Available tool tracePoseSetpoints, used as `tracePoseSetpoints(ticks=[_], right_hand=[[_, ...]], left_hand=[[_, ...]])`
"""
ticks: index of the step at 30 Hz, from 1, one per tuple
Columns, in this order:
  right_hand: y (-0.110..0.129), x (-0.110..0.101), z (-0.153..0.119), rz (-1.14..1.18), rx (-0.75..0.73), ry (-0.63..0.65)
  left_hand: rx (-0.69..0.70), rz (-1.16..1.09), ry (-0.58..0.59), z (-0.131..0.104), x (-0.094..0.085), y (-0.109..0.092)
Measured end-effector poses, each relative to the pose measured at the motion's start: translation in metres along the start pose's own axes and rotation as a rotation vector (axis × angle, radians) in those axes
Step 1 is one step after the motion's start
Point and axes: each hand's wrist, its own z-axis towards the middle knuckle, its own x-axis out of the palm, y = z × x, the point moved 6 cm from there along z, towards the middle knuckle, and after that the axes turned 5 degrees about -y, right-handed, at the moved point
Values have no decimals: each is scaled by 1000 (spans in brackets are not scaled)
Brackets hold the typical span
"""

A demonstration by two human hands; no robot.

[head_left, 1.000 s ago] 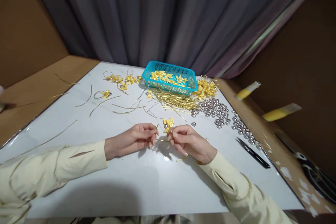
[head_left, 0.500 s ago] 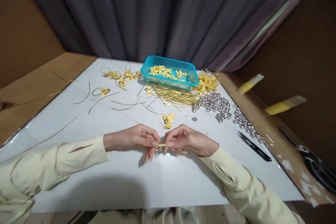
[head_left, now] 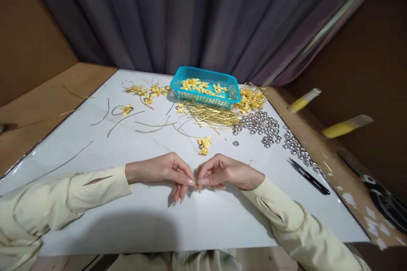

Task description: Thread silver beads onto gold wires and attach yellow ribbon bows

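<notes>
My left hand [head_left: 173,172] and my right hand [head_left: 224,172] meet fingertip to fingertip over the white table. Both pinch a short gold wire piece, of which only a speck [head_left: 196,183] shows between the thumbs; the rest is hidden by the fingers. Another thin wire end [head_left: 250,162] sticks out behind my right hand. Just beyond the hands lies a yellow ribbon bow with a silver bead [head_left: 204,145]. A heap of gold wires [head_left: 216,117] lies farther back, in front of the blue basket [head_left: 205,100].
Yellow bows [head_left: 251,99] are piled right of the basket. Silver beads [head_left: 260,123] spread at the right, near black tweezers [head_left: 309,176]. Ringed bows [head_left: 127,109] and loose wires [head_left: 124,122] lie left. Scissors [head_left: 386,205] and two yellow rolls [head_left: 303,100] are at the right edge.
My hands have come closer together and slightly lower. The gold wire visible between them earlier is now almost covered by the fingertips.
</notes>
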Motion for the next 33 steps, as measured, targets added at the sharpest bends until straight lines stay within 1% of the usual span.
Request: tracePoseSetpoints(ticks=[4,9,12,16,21,26,30,33], right_hand=[[3,3,-3,-70,-5,3],[1,3,-2,-292,-22,-62],[-1,4,-1,-320,-29,-59],[1,5,-1,-340,-38,-46],[0,6,0,-344,-38,-24],[-4,5,2,-362,-31,-14],[-5,2,2,-404,-30,-32],[-4,-1,0,-454,-44,-73]], left_hand=[[-2,31,16,0,0,1],[-20,136,37,0,1,4],[-38,181,37,-1,2,3],[-59,163,13,-3,3,3],[-28,236,5,-2,3,4],[-34,261,-3,-2,5,1],[-24,286,-9,-2,7,0],[-31,278,-35,0,5,1]])
